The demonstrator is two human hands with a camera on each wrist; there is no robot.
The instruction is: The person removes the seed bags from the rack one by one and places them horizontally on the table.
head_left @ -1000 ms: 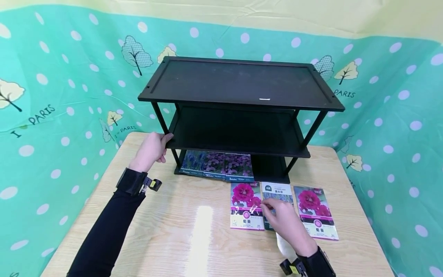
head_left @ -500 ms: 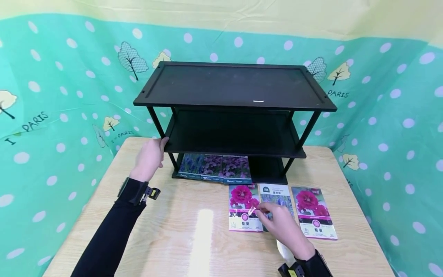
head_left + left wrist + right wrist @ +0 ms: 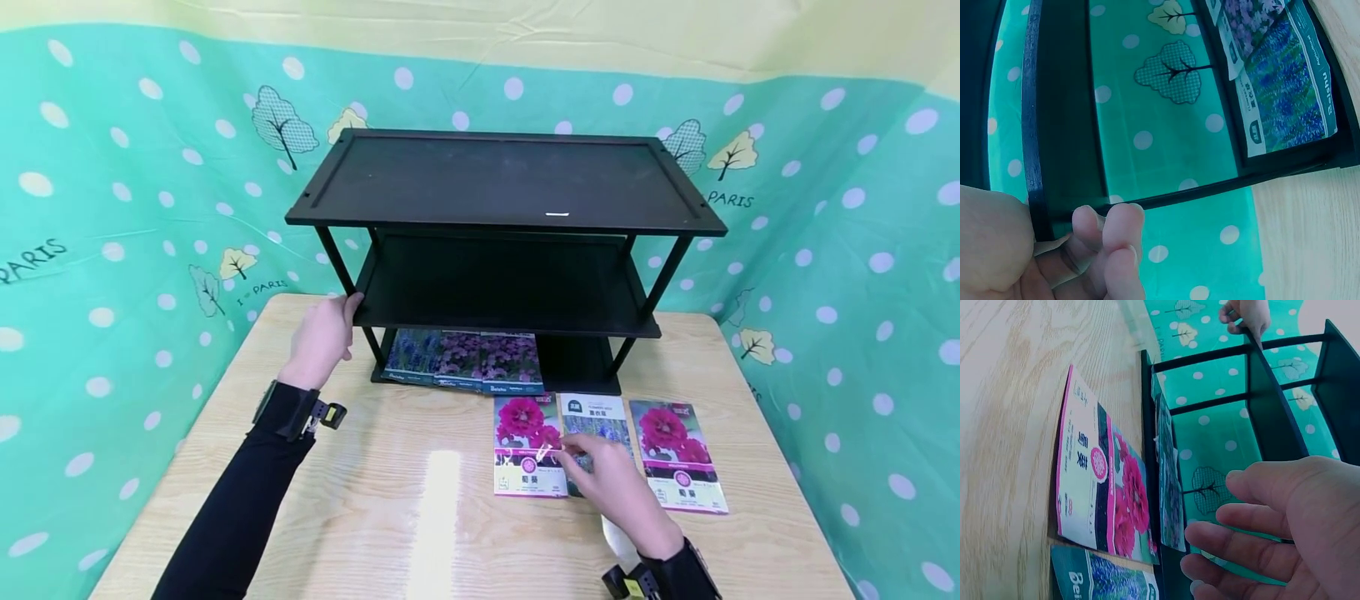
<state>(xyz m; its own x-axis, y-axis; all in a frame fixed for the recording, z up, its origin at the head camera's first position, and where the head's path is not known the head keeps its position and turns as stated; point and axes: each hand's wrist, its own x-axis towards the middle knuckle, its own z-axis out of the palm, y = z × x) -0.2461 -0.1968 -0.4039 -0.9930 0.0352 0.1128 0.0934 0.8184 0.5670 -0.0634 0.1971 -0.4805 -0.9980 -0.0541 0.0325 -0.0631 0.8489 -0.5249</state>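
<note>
My left hand grips the left front corner of the middle shelf on a black three-tier rack, thumb on top and fingers below. Over the tabletop packets, my right hand hovers with loosely bent fingers and holds nothing. Beneath it lies a lavender seed packet, partly hidden by the hand. Pink hollyhock seed packets lie on either side, a left one and a right one. On the bottom shelf, a blue-flower packet and two purple-flower packets sit side by side.
The rack stands at the back of a pale wooden table. Behind and beside it hangs a green dotted cloth. The bottom shelf shows bare black surface right of its packets. A white object lies partly under the right forearm.
The head view has shifted a little, so the rack and packets appear slightly farther left. Both hands keep nearly the same places, the left on the shelf corner and the right over the packets.
</note>
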